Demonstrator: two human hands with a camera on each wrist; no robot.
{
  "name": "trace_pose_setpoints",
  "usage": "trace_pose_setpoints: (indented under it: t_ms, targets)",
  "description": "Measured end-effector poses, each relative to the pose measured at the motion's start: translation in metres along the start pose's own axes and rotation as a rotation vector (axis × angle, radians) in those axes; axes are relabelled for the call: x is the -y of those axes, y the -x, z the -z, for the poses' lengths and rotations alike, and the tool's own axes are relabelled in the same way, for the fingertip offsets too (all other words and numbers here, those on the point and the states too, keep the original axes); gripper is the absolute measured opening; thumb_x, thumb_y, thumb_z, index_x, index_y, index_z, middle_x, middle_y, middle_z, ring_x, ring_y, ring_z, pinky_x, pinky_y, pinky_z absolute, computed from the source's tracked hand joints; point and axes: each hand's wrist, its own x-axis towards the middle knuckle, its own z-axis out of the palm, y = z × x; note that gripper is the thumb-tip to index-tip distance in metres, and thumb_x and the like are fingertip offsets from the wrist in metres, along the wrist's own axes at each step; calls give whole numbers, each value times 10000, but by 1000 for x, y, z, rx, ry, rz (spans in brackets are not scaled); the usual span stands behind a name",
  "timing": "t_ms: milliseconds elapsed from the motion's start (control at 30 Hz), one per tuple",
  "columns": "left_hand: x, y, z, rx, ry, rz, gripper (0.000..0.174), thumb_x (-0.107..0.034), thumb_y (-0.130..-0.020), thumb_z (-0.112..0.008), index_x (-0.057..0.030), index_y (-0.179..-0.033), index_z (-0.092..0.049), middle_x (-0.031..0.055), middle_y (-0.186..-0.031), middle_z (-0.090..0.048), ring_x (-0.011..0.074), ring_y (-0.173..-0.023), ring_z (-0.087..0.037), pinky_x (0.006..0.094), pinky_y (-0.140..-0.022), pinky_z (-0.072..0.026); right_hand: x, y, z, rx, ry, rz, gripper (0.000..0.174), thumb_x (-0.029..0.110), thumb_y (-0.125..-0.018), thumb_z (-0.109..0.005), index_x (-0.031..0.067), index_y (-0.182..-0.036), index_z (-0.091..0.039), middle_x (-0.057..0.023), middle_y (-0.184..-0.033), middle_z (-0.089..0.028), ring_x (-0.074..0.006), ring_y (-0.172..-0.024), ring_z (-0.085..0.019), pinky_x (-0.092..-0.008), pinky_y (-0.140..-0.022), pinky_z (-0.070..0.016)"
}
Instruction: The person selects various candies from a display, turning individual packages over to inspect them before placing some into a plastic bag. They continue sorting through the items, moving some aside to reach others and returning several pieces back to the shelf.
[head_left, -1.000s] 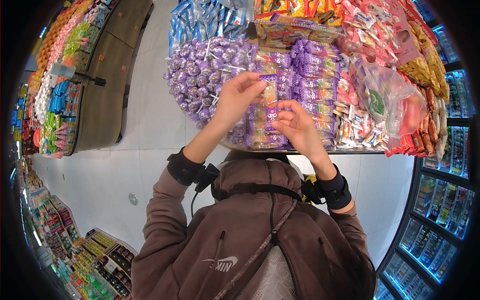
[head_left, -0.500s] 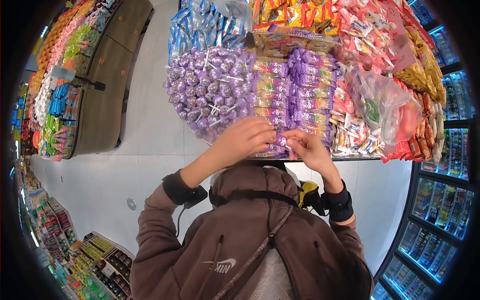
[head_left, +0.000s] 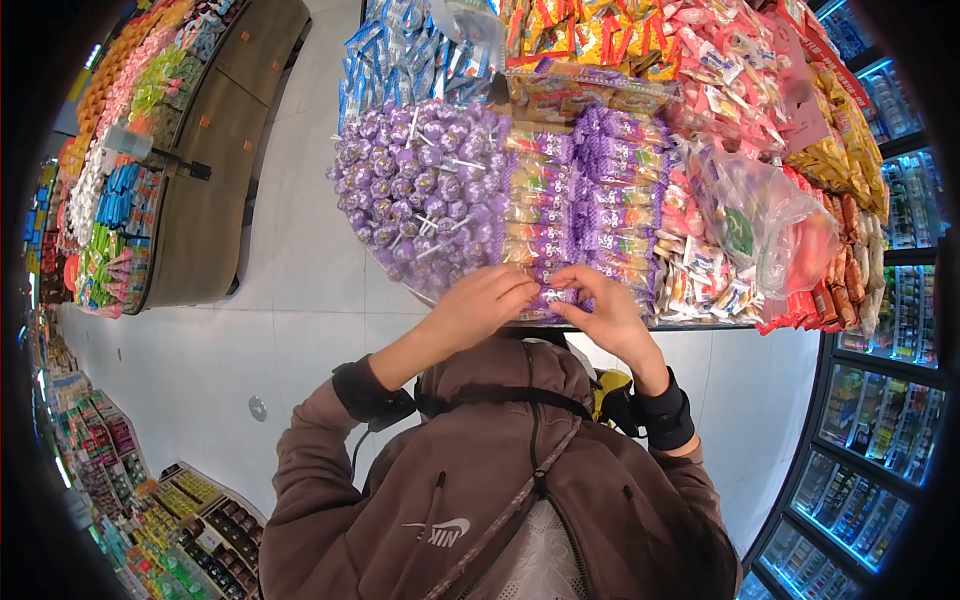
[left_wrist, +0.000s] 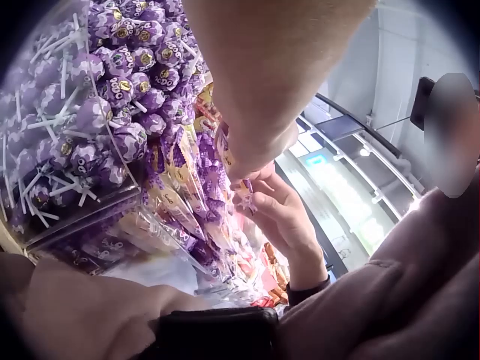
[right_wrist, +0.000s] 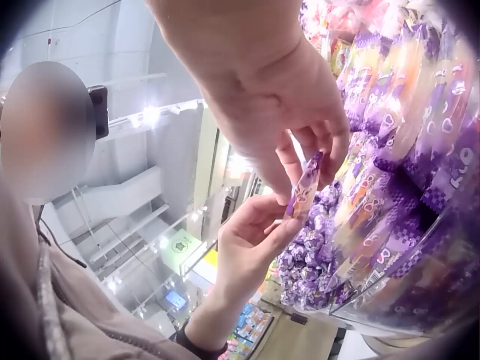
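Note:
A small purple packet [right_wrist: 306, 187] is pinched at its two ends between both hands, over the front of the purple packet rows [head_left: 537, 215]. The left hand [head_left: 492, 298] holds one end with thumb and fingers; in the right wrist view that hand [right_wrist: 251, 244] comes from below. The right hand [head_left: 607, 312] grips the other end, its palm and curled fingers large in the right wrist view. In the left wrist view the right hand [left_wrist: 285, 217] shows beyond the left one, whose fingertips are partly hidden. Most of the packet is covered by fingers in the head view.
Purple-wrapped lollipops [head_left: 415, 190] are heaped behind a clear wall at the left. Blue-white packets [head_left: 405, 60], yellow-red packets [head_left: 590, 35] and pink packets [head_left: 725, 80] lie farther back. A clear plastic bag [head_left: 740, 215] rests at the right. A brown shelf unit [head_left: 205, 150] stands across the aisle.
Both hands have come down towards the body with the packet, from over the rows to the display's front edge. The packet has turned from upright in view to lying low between the fingers.

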Motion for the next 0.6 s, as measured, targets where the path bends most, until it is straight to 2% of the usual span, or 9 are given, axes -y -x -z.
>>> trace_pose_setpoints:
  t_ms: [100,200,300,433,600]
  targets:
    - [3,-3,-4,-70,-15,66,251,-125,-740,-591,-41,-972,-549,65,-899,-540,235,-852,-524,337,-712,-435,0,-8,-5,-115,328,300,223,48,-720,-636,23,-928,-559,-97,-886,-566,-257,-836,-531,-353,-715,-425]
    - [13,-12,-9,-132,-54,134,227,-109,-731,-593,-43,-942,-540,72,-865,-531,242,-820,-524,342,-694,-432,-4,-22,-3,-174,522,367,225,27,-682,-627,33,-891,-541,-104,-874,-538,-291,-844,-502,-364,-723,-414]
    - [19,-26,-8,-191,-96,148,209,-91,-718,-592,-45,-911,-525,81,-851,-524,251,-809,-521,348,-686,-427,-1,-37,-1,-273,649,395,236,18,-658,-575,25,-886,-512,-98,-836,-514,-268,-839,-482,-356,-724,-388]
    - [28,-36,-10,-239,-147,115,211,-75,-685,-577,-43,-882,-509,85,-854,-520,253,-822,-518,350,-702,-419,-7,-51,-2,-304,755,406,177,20,-673,-523,30,-849,-500,-99,-825,-514,-257,-833,-486,-345,-714,-386]
    - [36,-36,-18,-169,-246,77,203,-82,-688,-551,-29,-882,-520,89,-890,-527,246,-858,-515,338,-731,-409,-25,-60,-11,-300,822,353,170,28,-686,-500,34,-856,-505,-93,-842,-523,-243,-851,-493,-334,-725,-389]
